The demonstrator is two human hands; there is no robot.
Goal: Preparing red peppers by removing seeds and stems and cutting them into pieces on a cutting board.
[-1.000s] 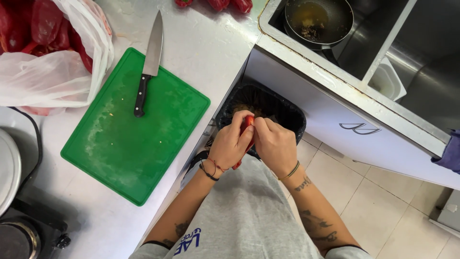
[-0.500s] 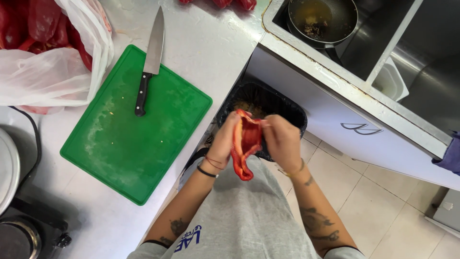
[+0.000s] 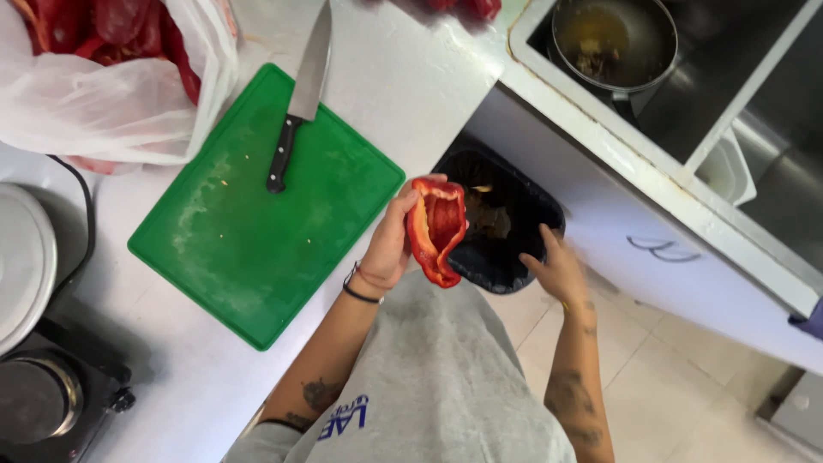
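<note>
The left hand (image 3: 390,244) holds a red pepper (image 3: 437,227) over the edge of the bench (image 3: 180,386), its grip closed round the outer skin with the fingers curled behind and the thumb in front, so that the opened, hollow side faces the right hand (image 3: 557,270). The right hand hangs just to the right of the pepper and apart from it, its grip loosely spread and empty, the fingertips over the near rim of the black-lined bin (image 3: 506,223) that stands below and just beyond both hands. The pepper's inside looks mostly bare, so the coring seems nearly done; what is left, by my reading, is to lay it on the green cutting board (image 3: 257,231), left of the left hand, where the knife (image 3: 300,94) lies untouched on the far edge. Half a second ago both hands were on the pepper, pulling it open over the bin; a second ago they were cupped tight about it, closed. Now the right hand has let go and moved off toward the bin. Farther left a plastic bag (image 3: 111,111) holds more red peppers, and far to the right a pan (image 3: 613,39) sits in the sink.
</note>
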